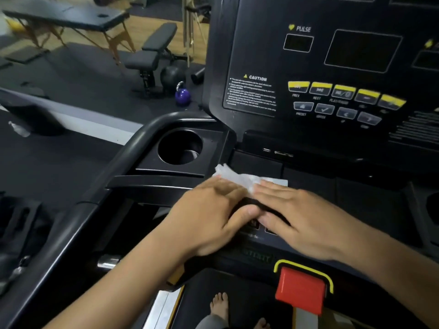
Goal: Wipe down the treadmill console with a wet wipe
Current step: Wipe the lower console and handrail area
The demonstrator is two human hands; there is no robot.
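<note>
A white wet wipe lies spread on the lower deck of the black treadmill console, just right of the round cup holder. My left hand lies flat with its straight fingers pressing the wipe's left part. My right hand lies flat beside it, fingertips on the wipe's right part. The two thumbs touch below the wipe. The near edge of the wipe is hidden under my fingers.
Yellow and grey buttons and dark screens sit on the upright panel above. A red safety stop key sticks out below my right wrist. The left handrail curves round the cup holder. A bench and a purple kettlebell stand on the floor beyond.
</note>
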